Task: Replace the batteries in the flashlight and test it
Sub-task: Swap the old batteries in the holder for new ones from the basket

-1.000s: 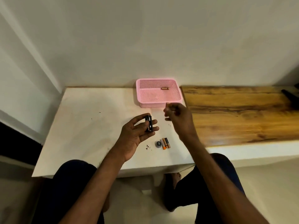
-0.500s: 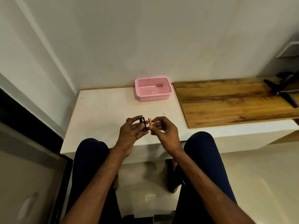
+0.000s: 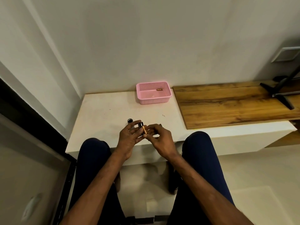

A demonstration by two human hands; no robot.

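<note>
Head view, left hand (image 3: 128, 138) gripping battery holder (image 3: 140, 125), right hand (image 3: 159, 137) pinching battery (image 3: 145, 129) against it

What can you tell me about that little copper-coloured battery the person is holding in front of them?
The battery is a small slim cylinder with a shiny copper-orange casing; any darker part or label is too small to make out. It is pinched in the fingertips of the right hand, raised above the near edge of the white table, standing roughly upright with a slight tilt. It sits right against the black battery holder gripped by the left hand, apparently being fitted in. A similar battery lies in the pink basket.
</note>
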